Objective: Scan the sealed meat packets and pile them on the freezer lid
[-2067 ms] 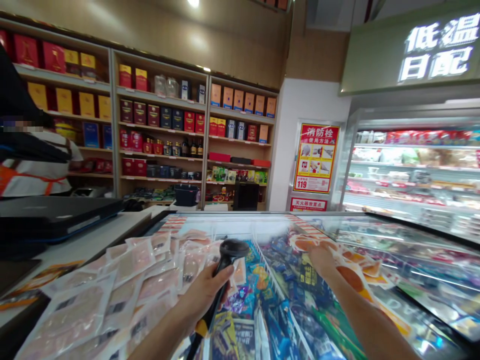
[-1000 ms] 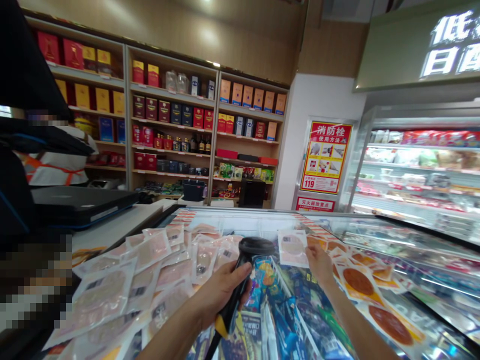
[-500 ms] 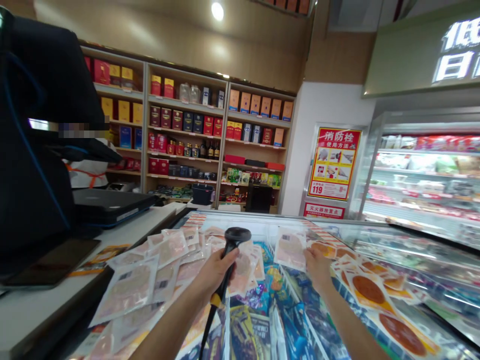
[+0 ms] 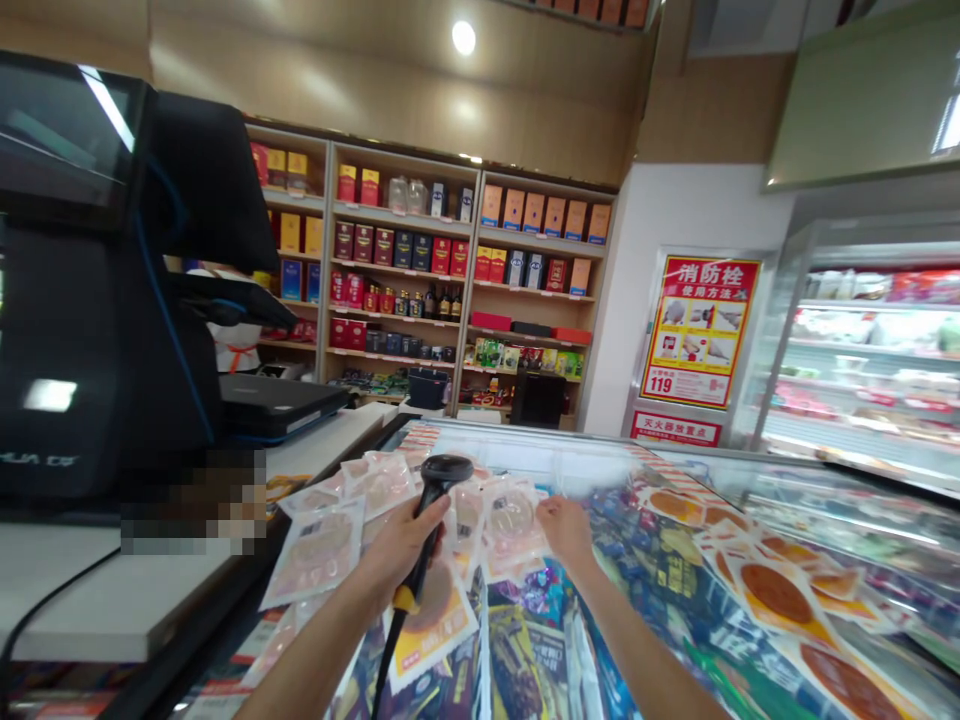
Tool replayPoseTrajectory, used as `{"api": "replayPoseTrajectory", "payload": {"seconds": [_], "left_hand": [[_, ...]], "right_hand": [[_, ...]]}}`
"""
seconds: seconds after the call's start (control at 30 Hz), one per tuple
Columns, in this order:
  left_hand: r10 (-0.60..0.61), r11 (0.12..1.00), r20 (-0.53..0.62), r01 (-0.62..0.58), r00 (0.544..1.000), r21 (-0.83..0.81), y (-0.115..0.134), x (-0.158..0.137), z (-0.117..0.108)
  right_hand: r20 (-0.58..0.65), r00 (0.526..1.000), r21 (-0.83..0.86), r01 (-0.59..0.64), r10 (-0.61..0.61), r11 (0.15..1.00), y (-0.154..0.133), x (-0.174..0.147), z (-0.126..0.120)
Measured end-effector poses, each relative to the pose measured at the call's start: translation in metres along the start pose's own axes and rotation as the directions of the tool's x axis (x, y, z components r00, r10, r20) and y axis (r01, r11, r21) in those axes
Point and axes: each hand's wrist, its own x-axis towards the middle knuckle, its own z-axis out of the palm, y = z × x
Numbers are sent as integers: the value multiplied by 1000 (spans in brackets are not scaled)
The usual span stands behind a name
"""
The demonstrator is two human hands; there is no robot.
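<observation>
A black barcode scanner point(image 4: 447, 467) with a yellow band and a trailing cable stands upright in my left hand point(image 4: 405, 540), fingers wrapped around its handle. My right hand point(image 4: 568, 532) pinches the right edge of a clear flat packet point(image 4: 511, 515) with a pale pinkish round inside. That packet is just right of the scanner head, over other packets. Left of the scanner lies a pile of similar clear packets point(image 4: 319, 552) on the freezer top. Below my left hand is an orange-and-white packet point(image 4: 431, 635). Several packets with orange-brown rounds point(image 4: 776, 592) are spread to the right.
A glass-topped chest freezer point(image 4: 517, 436) with bagged goods inside spans the front. On the left, a counter point(image 4: 82, 600) bears a black checkout terminal point(image 4: 90, 330). Boxed goods fill the shelves point(image 4: 472, 270) behind; a lit display fridge point(image 4: 870, 350) stands right.
My right hand has moved left with the clear packet, bringing it close to the scanner. The view has turned left, showing more of the terminal. My left hand still grips the scanner.
</observation>
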Motion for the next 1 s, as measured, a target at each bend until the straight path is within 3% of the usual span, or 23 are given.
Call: {"api": "replayPoseTrajectory", "payload": {"seconds": [0.2,0.43,0.5,0.6,0.7,0.8,0.9,1.0], "left_hand": [[19,999,43,-21,999,36,2,-6,13],[-18,999,68,15,998,47,1,-7,44],[-28,999,109,23,994,46,-1,-5,54],[-36,998,169,26,985,60,-3,-2,68],[-39,999,228,31,973,42,-2,-2,83],[-37,999,252,32,967,24,0,-4,97],[-24,1000,269,19,963,23,-1,-4,107],[-30,999,307,18,951,42,-2,-4,112]], "right_hand": [[88,996,-38,20,-16,999,7,-8,-3],[-11,999,-19,-44,43,999,35,1,-17],[-36,998,-69,-56,54,996,61,7,-37],[-103,991,-270,-112,88,956,118,7,-77],[-238,948,-480,-302,210,824,176,-3,-112],[-283,903,-548,-429,323,718,211,-15,-128],[-218,910,-556,-412,352,722,211,-21,-130],[-188,929,-560,-367,318,742,187,-25,-133]]}}
